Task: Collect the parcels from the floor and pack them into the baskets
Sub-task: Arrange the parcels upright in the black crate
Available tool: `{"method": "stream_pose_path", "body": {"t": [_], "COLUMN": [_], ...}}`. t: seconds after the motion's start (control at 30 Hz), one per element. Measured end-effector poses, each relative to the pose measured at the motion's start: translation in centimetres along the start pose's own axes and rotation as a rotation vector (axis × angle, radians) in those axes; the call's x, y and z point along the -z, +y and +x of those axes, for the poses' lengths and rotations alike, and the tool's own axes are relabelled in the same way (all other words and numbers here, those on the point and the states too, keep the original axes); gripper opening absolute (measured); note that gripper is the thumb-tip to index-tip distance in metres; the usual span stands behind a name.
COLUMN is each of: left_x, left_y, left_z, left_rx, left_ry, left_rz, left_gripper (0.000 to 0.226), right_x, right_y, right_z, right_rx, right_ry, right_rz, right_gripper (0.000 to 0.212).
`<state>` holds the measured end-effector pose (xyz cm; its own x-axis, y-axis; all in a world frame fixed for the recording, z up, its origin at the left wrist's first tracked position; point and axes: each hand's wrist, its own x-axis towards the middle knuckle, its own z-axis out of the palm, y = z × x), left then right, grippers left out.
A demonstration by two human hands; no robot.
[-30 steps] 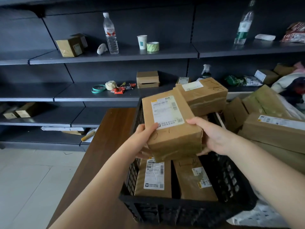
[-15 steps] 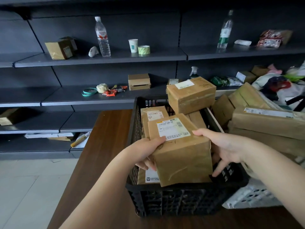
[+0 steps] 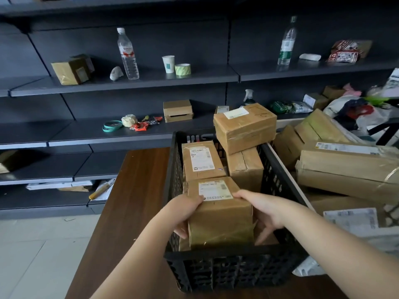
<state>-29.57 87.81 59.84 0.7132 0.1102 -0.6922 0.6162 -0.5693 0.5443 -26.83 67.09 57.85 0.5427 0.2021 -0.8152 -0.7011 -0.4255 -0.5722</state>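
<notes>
Taking the black basket [image 3: 235, 270] as the landmark: far to its left and behind, dark shelves [image 3: 129, 80] carry a taped carton [image 3: 71, 70], a clear water bottle [image 3: 127, 53], a paper cup [image 3: 168, 64] and a roll of pale green tape [image 3: 182, 69]. The basket stands on a brown wooden bench [image 3: 131, 190], whose bare top shows to the basket's left.

At the basket's near end, the left hand [image 3: 183, 212] grips the left side of a brown parcel [image 3: 220, 214], thumb on its top edge beside the white label and fingers curled down its side. The parcel sits upright inside the basket, just behind the near wall. The right hand [image 3: 265, 212] holds the parcel's right side, thumb on top and fingers spread downward into the basket; whether those fingertips touch another carton below is hard to tell.

Deeper in the basket lies a labelled parcel [image 3: 201, 160], and at the far right corner a larger box [image 3: 245, 127] rests on top of another carton. To the basket's right, more brown parcels [image 3: 347, 167] are piled up.
</notes>
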Motion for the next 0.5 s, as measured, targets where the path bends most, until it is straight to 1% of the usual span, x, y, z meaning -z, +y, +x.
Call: {"method": "stream_pose_path", "body": {"t": [0.1,0.13,0.2,0.27,0.3,0.37,0.43,0.5], "left_x": [-1.0,-1.3,-1.7,-2.1,-2.5,-3.5,-4.6,-4.8], "left_y": [0.3,0.3,-0.2,-0.9,-1.2,-1.5,-1.3,-0.5], "left_z": [0.9,1.1,1.7,2.0,2.2,2.4,2.8,3.1], "left_rx": [-0.064,-0.085,-0.106,-0.080,-0.065,-0.045,-0.032,-0.053], "left_ry": [0.091,0.136,0.282,0.364,0.370,0.324,0.258,0.241], "left_rz": [0.002,0.077,0.257,0.349,0.397,0.538,0.658,0.696], "left_gripper": [0.059,0.055,0.045,0.041,0.043,0.051,0.060,0.066], "right_x": [0.5,0.1,-1.3,-3.2,-3.9,-4.8,-4.9,-4.2], "right_y": [-0.3,-0.3,-0.3,0.1,0.5,0.9,0.8,0.0], "right_z": [0.4,0.8,2.3,4.4,5.5,7.2,7.9,7.9], "right_rx": [0.040,0.060,0.118,0.176,0.209,0.286,0.310,0.313], "right_ry": [0.047,0.057,0.054,0.055,0.067,0.130,0.174,0.181], "right_rz": [0.000,-0.019,-0.120,-0.201,-0.223,-0.245,-0.316,-0.383], "right_gripper": [0.059,0.058,0.059,0.056,0.052,0.046,0.047,0.050]}}
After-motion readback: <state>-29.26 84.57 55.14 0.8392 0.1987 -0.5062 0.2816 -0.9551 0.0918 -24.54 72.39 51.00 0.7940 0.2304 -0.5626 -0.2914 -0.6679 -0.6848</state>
